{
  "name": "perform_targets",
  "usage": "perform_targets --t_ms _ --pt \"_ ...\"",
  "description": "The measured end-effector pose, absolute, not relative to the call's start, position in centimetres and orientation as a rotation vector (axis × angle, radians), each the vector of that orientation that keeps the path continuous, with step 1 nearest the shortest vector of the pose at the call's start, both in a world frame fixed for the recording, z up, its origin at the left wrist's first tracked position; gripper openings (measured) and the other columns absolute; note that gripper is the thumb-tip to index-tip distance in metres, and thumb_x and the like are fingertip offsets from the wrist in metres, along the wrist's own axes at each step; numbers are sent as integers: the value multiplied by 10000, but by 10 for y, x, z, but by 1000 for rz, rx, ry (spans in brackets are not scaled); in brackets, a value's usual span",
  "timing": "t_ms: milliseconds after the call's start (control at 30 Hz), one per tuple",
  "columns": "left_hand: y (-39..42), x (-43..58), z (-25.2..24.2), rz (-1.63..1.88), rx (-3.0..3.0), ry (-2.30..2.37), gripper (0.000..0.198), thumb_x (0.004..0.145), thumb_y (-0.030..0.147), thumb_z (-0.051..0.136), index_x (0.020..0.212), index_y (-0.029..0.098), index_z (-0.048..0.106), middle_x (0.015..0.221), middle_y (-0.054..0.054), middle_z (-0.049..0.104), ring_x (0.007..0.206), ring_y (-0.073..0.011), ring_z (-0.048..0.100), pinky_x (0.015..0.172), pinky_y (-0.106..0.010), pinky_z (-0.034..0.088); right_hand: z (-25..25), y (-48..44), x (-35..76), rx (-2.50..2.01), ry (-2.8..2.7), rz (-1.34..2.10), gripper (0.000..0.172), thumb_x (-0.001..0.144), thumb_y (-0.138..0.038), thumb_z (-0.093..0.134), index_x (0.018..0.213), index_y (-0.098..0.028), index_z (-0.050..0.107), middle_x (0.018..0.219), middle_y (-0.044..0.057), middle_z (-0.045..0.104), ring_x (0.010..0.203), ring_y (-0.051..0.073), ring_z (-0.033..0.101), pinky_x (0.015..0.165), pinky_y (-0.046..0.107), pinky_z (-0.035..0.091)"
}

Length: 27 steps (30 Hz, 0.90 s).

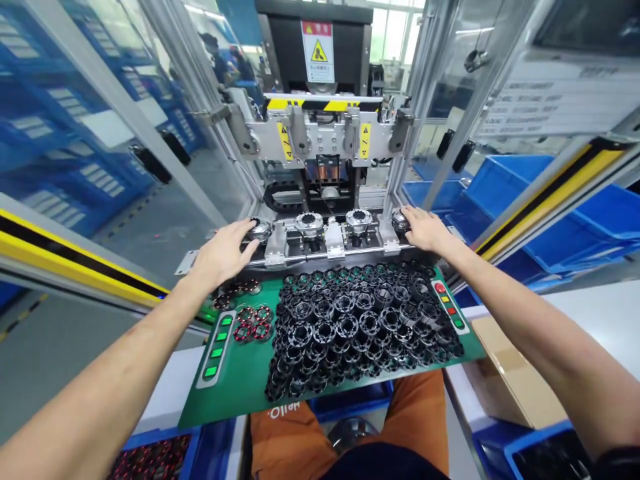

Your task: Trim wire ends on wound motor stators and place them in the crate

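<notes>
My left hand reaches to the leftmost round metal fixture of the machine, fingers at its far side and thumb at its near side. At the rightmost round fixture, my right hand has its fingers over the top and right side, partly hiding it. Between them stand two more fixtures, one left of centre and one right of centre, each with a black toothed ring on top. Many black ring-shaped plastic parts are stacked on the green mat before me.
Copper-wound rings lie on the mat beside a panel of green buttons. A red-topped button panel is at right. The machine's press head hangs above the fixtures. Blue bins and a cardboard box stand at right.
</notes>
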<state>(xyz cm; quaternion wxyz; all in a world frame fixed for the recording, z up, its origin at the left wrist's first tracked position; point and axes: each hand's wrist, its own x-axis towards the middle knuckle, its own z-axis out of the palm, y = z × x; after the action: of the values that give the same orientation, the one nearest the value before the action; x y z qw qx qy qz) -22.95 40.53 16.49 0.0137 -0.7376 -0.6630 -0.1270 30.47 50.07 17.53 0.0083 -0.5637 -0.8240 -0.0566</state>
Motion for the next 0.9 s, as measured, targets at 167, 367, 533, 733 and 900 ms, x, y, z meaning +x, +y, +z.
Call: perform_targets --t_ms 167,367,533,733,900 --pt "416 -230 191 -221 -2331 -2082 794 1089 552 363 1652 39 591 1719 -254 592 1605 -454 563 1373 -667 474 190 500 299 -1949 -2567 -109 918 980 -291 533 1845 -81 309 1932 213 273 1666 489 481 1352 729 422" --pt "434 -148 204 -261 -2450 -1877 798 1130 561 416 1776 91 429 1834 -180 475 1748 -383 372 1486 -594 297 214 505 230 -1763 -2641 -75 866 1045 -331 470 1872 -157 281 1920 171 334 1758 429 361 1425 727 305" --pt "434 -92 175 -305 -2555 -1845 757 1098 381 491 1775 56 401 1871 -193 407 1764 -374 358 1498 -518 292 196 496 172 -1561 -2749 109 852 1013 -304 533 1842 -199 363 1931 128 324 1749 464 361 1402 770 324" --pt "402 -112 237 -470 -2628 -1844 803 1041 434 585 1703 -6 472 1819 -236 474 1716 -318 455 1484 -475 326 235 480 245 -1275 -2717 146 911 1002 -306 544 1856 -100 306 1929 184 295 1793 423 286 1451 708 276" --pt "228 -150 199 -1489 -2027 -1859 594 1091 523 545 1671 415 612 1662 8 680 1531 -315 660 1326 -571 556 199 345 380 -1417 -2203 49 681 1107 -340 383 1751 -177 530 1791 141 561 1666 329 522 1428 587 386"
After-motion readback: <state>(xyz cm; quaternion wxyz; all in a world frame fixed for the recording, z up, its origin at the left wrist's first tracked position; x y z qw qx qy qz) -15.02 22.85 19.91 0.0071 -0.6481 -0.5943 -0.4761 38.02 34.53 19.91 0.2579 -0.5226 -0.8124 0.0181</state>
